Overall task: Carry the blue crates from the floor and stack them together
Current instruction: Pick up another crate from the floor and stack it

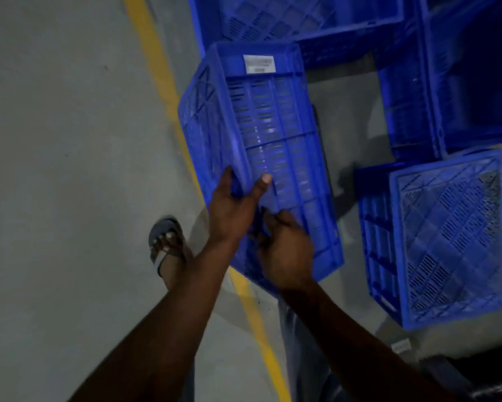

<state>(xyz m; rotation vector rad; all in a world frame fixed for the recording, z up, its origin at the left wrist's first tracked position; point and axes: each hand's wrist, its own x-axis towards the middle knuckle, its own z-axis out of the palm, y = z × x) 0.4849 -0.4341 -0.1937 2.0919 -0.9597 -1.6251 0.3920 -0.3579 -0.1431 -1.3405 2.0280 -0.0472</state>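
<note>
A blue slatted crate [273,120] hangs tilted on its side above the floor, a white label near its far end. My left hand [235,204] grips its near corner, thumb laid on the slatted wall and fingers round the edge. My right hand [284,250] holds the near rim just below, fingers curled under it. An upside-down blue crate [447,236] lies on the floor to the right. More blue crates [316,21] stand at the top, and a tall blue stack [458,76] rises at the top right.
A yellow floor line [162,82] runs diagonally from the top to the bottom under the held crate. My sandalled foot [168,248] stands left of it on grey concrete [55,169]. A small white label [400,346] lies on the floor at the lower right.
</note>
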